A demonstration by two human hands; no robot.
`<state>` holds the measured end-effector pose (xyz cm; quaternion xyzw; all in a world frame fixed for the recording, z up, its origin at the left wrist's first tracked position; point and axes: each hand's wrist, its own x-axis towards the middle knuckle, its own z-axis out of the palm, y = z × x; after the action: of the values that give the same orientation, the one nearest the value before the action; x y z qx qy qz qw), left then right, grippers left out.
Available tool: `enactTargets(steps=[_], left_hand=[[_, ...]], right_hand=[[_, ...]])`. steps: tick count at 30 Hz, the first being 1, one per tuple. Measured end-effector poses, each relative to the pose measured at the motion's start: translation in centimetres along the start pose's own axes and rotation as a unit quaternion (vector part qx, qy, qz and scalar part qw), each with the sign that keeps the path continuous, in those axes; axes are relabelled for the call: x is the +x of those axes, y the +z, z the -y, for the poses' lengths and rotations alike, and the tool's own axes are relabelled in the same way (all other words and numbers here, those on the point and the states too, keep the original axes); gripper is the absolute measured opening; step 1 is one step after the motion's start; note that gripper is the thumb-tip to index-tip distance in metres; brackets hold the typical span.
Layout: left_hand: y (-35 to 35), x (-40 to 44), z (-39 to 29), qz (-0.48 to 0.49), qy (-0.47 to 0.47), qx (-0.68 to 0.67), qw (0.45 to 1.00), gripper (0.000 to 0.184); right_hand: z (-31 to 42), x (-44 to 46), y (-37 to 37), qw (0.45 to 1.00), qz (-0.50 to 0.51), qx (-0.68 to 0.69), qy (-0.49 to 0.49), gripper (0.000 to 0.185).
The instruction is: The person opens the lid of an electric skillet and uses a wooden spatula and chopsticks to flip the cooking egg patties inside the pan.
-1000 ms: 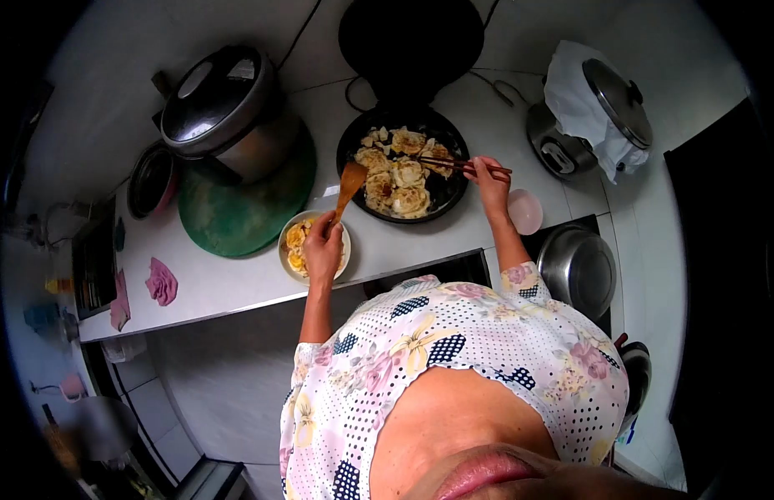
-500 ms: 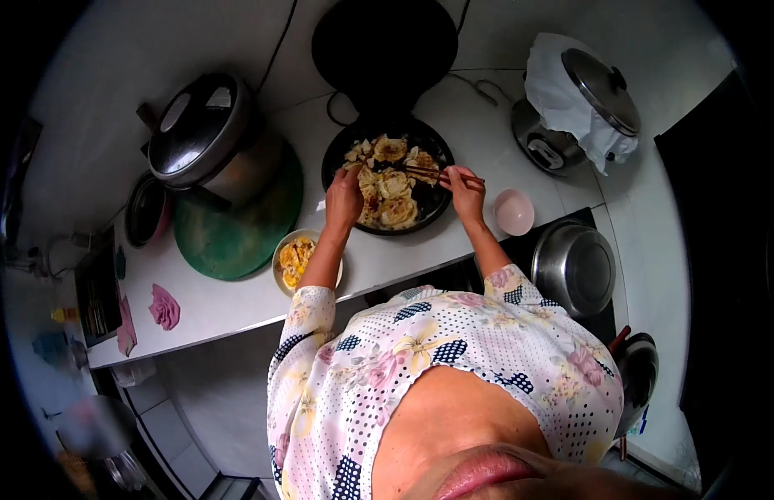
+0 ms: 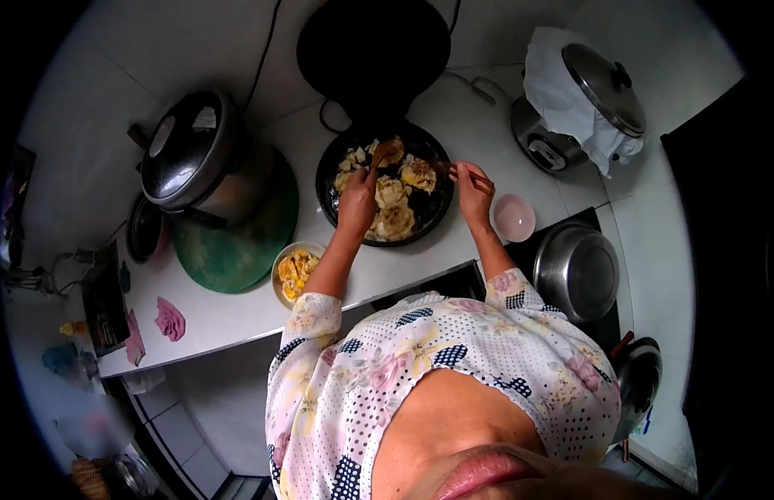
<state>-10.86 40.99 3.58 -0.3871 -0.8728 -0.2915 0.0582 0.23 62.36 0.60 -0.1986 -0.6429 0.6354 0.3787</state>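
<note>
My left hand (image 3: pixel 357 206) is closed around a wooden spatula (image 3: pixel 384 153), its blade over the upper part of the round black electric griddle (image 3: pixel 444 196). Browned fried eggs (image 3: pixel 394 221) and small pale pieces lie in the griddle. At the griddle's right edge, my right hand (image 3: pixel 475 197) grips a pair of chopsticks (image 3: pixel 459 172), their tips near an egg (image 3: pixel 418 173) with a yellow patch. The griddle's black lid (image 3: pixel 374 46) stands raised at the back. Below my left forearm sits a bowl of yellow cooked egg (image 3: pixel 295 272).
A pink bowl (image 3: pixel 514 217) stands right of my right hand, beside an upturned metal basin (image 3: pixel 577 271). Left are a large pot (image 3: pixel 191 154), a green round board (image 3: pixel 224 262) and a pink cloth (image 3: pixel 169 319). A rice cooker (image 3: pixel 544 142) is at the back right.
My left hand has moved right over the griddle, and the spatula now shows at its top. My right hand has drawn slightly right and down with the chopsticks. The view has shifted slightly.
</note>
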Motion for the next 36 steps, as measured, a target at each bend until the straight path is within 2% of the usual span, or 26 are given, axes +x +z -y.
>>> enactTargets(steps=[2, 5, 8, 11, 12, 13, 15, 17, 18, 21, 24, 27, 31, 34, 36], left_hand=[[1.0, 1.0, 0.2, 0.005, 0.022, 0.011, 1.0, 0.047], [2.0, 1.2, 0.6, 0.067, 0.032, 0.056, 0.996, 0.043], [1.5, 0.1, 0.6, 0.066, 0.068, 0.104, 0.99, 0.028], [-0.5, -1.7, 1.1, 0.065, 0.025, 0.041, 0.997, 0.032], [-0.9, -2.5, 2.2, 0.024, 0.024, 0.001, 0.999, 0.033], [-1.5, -3.2, 3.1, 0.017, -0.027, -0.014, 0.999, 0.036], [-3.7, -4.7, 4.4, -0.035, -0.041, -0.073, 0.996, 0.039], [-6.2, -6.0, 5.2, -0.039, -0.075, -0.122, 0.989, 0.038], [-6.5, -7.0, 5.6, -0.061, -0.138, -0.181, 0.972, 0.036], [-9.4, -7.7, 4.7, 0.006, -0.29, -0.25, 0.924, 0.032], [-10.1, -7.4, 3.9, 0.034, -0.342, -0.266, 0.901, 0.027], [-9.9, -7.0, 3.7, 0.057, -0.35, -0.269, 0.895, 0.026], [-8.8, -6.9, 4.9, 0.048, -0.358, -0.276, 0.891, 0.022], [-5.9, -6.2, 6.9, 0.03, -0.391, -0.369, 0.843, 0.022], [-4.4, -5.8, 7.2, 0.027, -0.378, -0.409, 0.83, 0.022]], right_hand=[[-0.3, 0.6, 0.5, 0.999, -0.002, -0.034, 0.008, 0.024], [-0.6, 1.8, 1.7, 0.997, 0.01, -0.08, -0.002, 0.022], [-1.2, 2.6, 2.9, 0.995, 0.022, -0.094, 0.027, 0.023], [-2.8, 2.8, 3.2, 0.996, 0.051, -0.071, 0.024, 0.022], [-2.1, 2.5, 3.1, 0.997, 0.043, -0.026, 0.055, 0.023], [-1.9, 2.4, 2.8, 0.998, 0.033, -0.017, 0.05, 0.023], [-1.5, 2.4, 1.5, 0.999, 0.014, 0.0, 0.04, 0.024], [-0.5, 1.9, 0.5, 0.999, 0.01, 0.013, 0.052, 0.024], [0.3, 1.5, 0.4, 0.998, 0.022, 0.029, 0.058, 0.024], [1.5, 0.5, 1.1, 0.991, 0.079, 0.069, 0.086, 0.023], [0.0, 0.3, 1.8, 0.988, 0.109, 0.037, 0.099, 0.024], [-0.6, 0.5, 2.0, 0.993, 0.074, 0.044, 0.081, 0.024], [0.7, 0.1, 2.2, 0.995, 0.087, 0.025, 0.051, 0.023], [1.5, -1.2, 2.9, 0.992, 0.106, 0.039, 0.059, 0.023], [1.5, -2.0, 4.1, 0.988, 0.118, 0.065, 0.073, 0.023]])
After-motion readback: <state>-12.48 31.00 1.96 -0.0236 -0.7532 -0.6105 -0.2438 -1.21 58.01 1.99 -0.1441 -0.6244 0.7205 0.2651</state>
